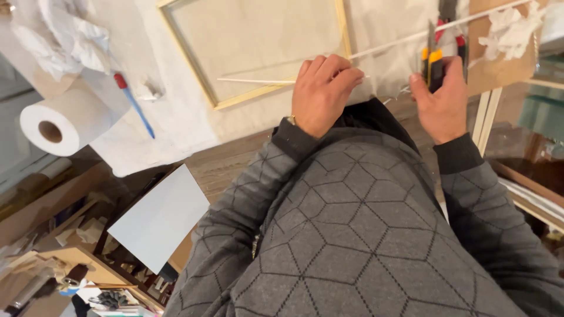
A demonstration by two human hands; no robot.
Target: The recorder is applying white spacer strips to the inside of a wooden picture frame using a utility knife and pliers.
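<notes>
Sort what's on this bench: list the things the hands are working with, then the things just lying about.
In use:
left hand pinching thin wooden stick
right hand gripping yellow-and-black utility knife
long pale strip

Lying about:
paper towel roll
blue-and-red pen
framed canvas
crumpled tissue
white board

A thin pale wooden stick [258,81] lies level across the frame; a yellow-black utility knife [433,67] stands upright.

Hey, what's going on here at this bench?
A person in a grey patterned sweater works over a cloth-covered table. The left hand pinches a thin wooden stick that lies across a wooden frame. The right hand grips a yellow-and-black utility knife, blade pointing up. A paper towel roll and a blue-and-red pen lie off to the left.
</notes>
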